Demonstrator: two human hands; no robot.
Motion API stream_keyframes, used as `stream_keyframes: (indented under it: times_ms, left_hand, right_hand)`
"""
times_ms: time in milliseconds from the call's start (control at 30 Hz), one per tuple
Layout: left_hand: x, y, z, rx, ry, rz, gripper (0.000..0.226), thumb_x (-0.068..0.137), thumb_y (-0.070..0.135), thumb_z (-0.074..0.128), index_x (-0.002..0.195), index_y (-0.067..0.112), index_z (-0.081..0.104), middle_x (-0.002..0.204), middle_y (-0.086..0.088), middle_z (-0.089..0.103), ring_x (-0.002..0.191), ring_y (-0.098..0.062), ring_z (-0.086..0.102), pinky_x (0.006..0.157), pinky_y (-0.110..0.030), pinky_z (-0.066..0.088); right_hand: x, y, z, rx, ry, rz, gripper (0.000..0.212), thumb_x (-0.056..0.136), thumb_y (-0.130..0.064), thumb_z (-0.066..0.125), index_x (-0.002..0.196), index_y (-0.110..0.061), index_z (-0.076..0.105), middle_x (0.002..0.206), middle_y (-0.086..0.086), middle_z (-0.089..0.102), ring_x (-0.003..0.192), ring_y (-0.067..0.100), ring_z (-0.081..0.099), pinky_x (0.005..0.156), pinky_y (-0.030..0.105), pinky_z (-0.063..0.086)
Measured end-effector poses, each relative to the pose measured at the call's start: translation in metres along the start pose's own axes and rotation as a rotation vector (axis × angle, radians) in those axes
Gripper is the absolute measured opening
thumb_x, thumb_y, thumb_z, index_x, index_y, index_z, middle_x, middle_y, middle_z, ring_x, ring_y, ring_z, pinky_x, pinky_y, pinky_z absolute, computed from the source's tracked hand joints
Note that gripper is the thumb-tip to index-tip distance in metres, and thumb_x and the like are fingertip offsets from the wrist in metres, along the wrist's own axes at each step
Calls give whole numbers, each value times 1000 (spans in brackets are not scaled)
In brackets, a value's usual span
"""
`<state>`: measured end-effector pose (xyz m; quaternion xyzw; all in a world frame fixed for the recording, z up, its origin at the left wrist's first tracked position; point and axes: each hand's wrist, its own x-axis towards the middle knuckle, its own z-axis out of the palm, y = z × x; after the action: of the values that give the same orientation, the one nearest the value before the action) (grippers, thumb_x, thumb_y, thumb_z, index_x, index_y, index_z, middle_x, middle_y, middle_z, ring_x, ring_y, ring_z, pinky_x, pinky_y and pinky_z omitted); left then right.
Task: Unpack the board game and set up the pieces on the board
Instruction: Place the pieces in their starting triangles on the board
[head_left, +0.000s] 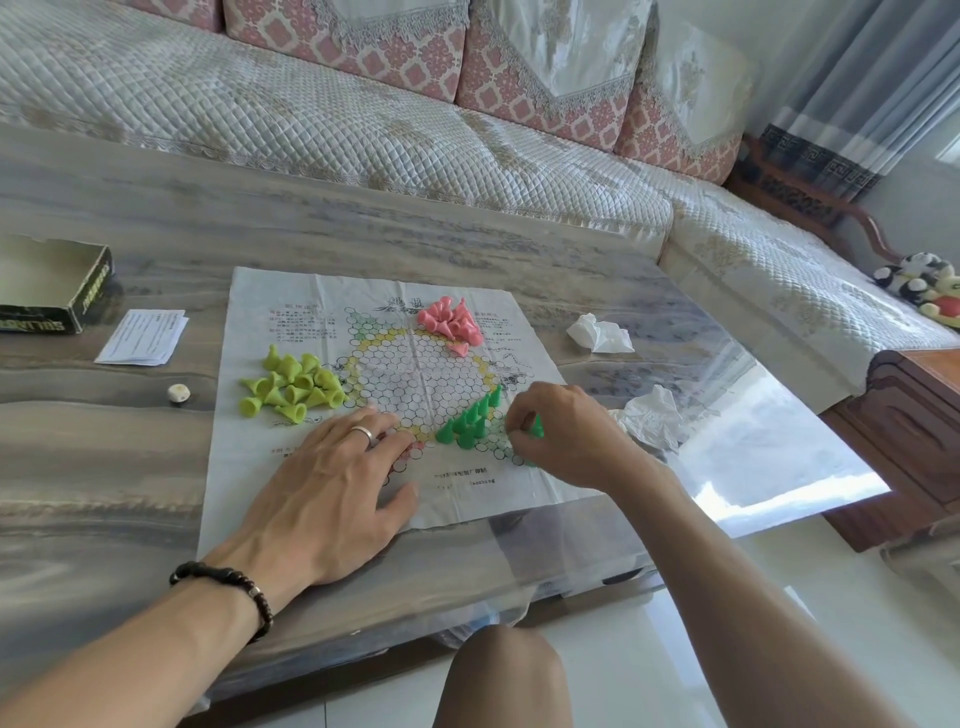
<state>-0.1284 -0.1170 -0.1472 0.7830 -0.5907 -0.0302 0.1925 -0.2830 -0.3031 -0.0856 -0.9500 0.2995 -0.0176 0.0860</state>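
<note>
A creased paper game board (291, 467) printed with a ring of circles lies flat on the table. Several dark green cone pieces (470, 422) stand upright in rows on its near right corner. My right hand (566, 431) pinches one more dark green cone (536, 427) just right of those rows. My left hand (332, 488) rests flat on the board's near left part, fingers spread. A heap of yellow-green cones (291, 387) lies toppled at the board's left. Pink cones (452, 322) lie in a pile at the far side.
An open game box (52, 283) sits at the table's far left, with a folded rule sheet (143, 336) and a white die (178, 393) beside the board. Two crumpled plastic bags (600, 332) (652, 415) lie right of the board. A sofa runs behind the table.
</note>
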Motion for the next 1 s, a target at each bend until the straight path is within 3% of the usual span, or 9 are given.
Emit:
stream_keyframes:
  times_ms: [100,367,667,833,1000]
  left_hand:
    - [0,1,-2,-6,7,3,72,82,59,20,139,24,45,150,3,38,142,-15,23,114,-27,12]
    - [0,2,-2,8,6,4,70,83,58,22,137,23,48,147,2,41,141,-17,27,113,-30,17]
    - [0,2,-1,9,8,3,69,83,57,23,136,21,49,145,2,43,140,-17,29,114,-30,19]
    - [0,1,-1,-2,11,3,69,83,57,24,135,20,50,144,3,44,140,-17,29,114,-30,20]
    - [0,1,-1,8,10,10,68,83,57,24,134,21,50,144,3,43,139,-16,29,113,-29,19]
  right_hand:
    - [4,4,-5,262,113,59,13,85,-10,61,91,-19,68,80,-12,64,62,-2,54,59,12,44]
    - [13,4,0,402,212,105,10,84,-7,68,88,-14,75,73,-14,66,62,-14,56,58,3,41]
    - [19,3,15,286,194,82,9,83,-12,69,87,-17,76,71,-15,62,64,-4,55,58,5,38]
    - [20,3,19,282,189,76,8,83,-15,69,86,-20,75,74,-14,65,67,-3,56,64,14,44]
    - [19,0,19,300,174,84,4,82,-19,71,85,-21,73,75,-14,65,63,-5,53,59,12,40]
